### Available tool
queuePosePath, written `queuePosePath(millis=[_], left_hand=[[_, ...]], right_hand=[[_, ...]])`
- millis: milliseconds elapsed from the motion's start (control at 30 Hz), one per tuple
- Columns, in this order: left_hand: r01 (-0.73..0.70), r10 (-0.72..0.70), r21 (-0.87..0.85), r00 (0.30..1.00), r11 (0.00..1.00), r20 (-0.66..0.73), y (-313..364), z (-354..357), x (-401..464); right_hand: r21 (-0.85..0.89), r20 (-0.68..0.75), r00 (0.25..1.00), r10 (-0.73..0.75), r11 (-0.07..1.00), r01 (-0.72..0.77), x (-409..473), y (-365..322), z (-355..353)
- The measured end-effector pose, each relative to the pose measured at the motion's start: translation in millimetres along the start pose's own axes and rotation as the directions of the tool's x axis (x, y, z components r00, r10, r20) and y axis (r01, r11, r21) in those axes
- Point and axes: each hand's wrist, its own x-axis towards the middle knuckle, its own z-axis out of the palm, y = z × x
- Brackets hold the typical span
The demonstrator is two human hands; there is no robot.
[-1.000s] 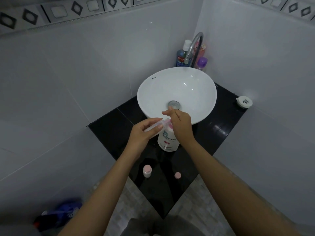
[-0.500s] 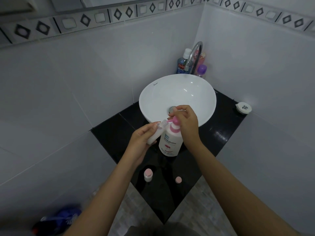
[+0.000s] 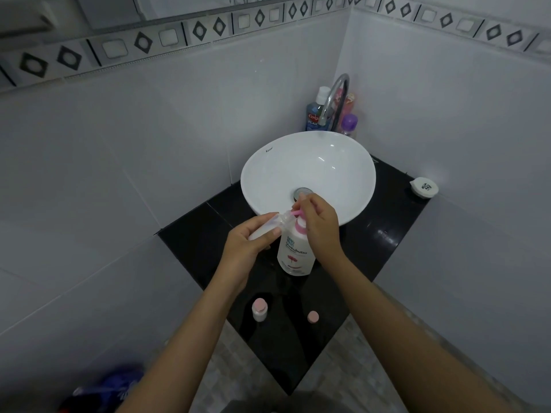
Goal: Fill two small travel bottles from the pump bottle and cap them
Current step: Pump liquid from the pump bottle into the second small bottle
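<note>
A white pump bottle (image 3: pixel 295 254) with a pink pump head stands on the black counter (image 3: pixel 372 251) in front of the basin. My right hand (image 3: pixel 319 225) rests on the pump head, its pink spout pointing left. My left hand (image 3: pixel 247 248) holds a small clear travel bottle (image 3: pixel 268 228) tilted, its open mouth at the spout. A second small travel bottle (image 3: pixel 259 310) with a pink cap on it stands near the counter's front corner. A loose pink cap (image 3: pixel 313 317) lies to its right.
A white bowl basin (image 3: pixel 307 171) fills the back of the counter, with a chrome tap (image 3: pixel 335 96) and several toiletry bottles (image 3: pixel 316 113) behind it. A small white round container (image 3: pixel 424 187) sits at the right corner. Tiled walls close in on both sides.
My head has tipped up, so the scene sits lower in view. My right hand has lifted a little and the pink spout shows at the travel bottle's mouth.
</note>
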Motion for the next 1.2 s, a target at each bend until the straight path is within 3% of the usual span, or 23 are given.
queuePosePath(millis=[700,833,967,1200], left_hand=[[0.022,-0.022,-0.005,1.000,1.000,0.010,0.5,-9.5,-2.8],[-0.007,0.012,-0.105,0.999,0.994,0.048,-0.2,-17.7,-5.7],[-0.017,0.017,0.019,1.000,1.000,0.004,-4.1,-21.9,-3.7],[-0.002,0.001,0.077,1.000,0.997,0.012,-7.0,-9.2,2.3]], right_hand=[[0.031,0.040,0.999,-0.020,0.999,0.019,-0.3,1.9,1.4],[0.039,0.041,0.999,-0.003,0.999,0.002,1.9,-0.5,1.0],[0.048,0.049,0.998,0.032,0.998,-0.034,1.5,-1.4,0.9],[0.046,0.048,0.998,0.045,0.998,-0.047,1.6,-3.0,0.5]])
